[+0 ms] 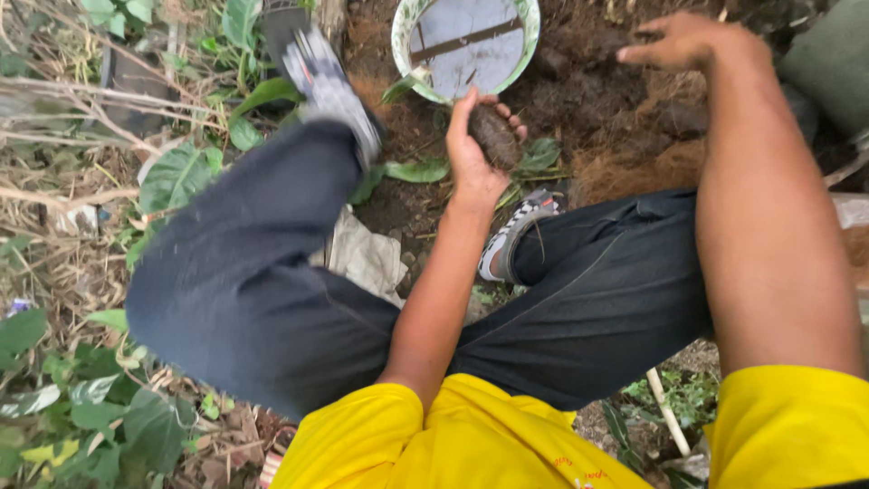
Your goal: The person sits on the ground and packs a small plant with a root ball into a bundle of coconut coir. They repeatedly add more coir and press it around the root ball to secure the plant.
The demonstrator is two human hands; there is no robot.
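My left hand [472, 149] is held palm up in front of me, fingers curled around a dark brown clump of soil [495, 136]. It hovers just below a round white bowl [406, 54] with a green rim and a grey flat inside. My right hand [681, 41] reaches out over a heap of dark soil and brown fibre [625, 127] at the upper right, fingers bent, nothing seen in it. I sit with dark trousers [253, 272] and patterned shoes [330, 86], wearing a yellow shirt [471, 439].
Green leaves [176, 177], dry stalks and grass cover the ground at the left. A crumpled pale sheet [367, 258] lies between my legs. A white stick [668, 412] lies at the lower right, and a grey-green sack [833, 54] sits at the top right.
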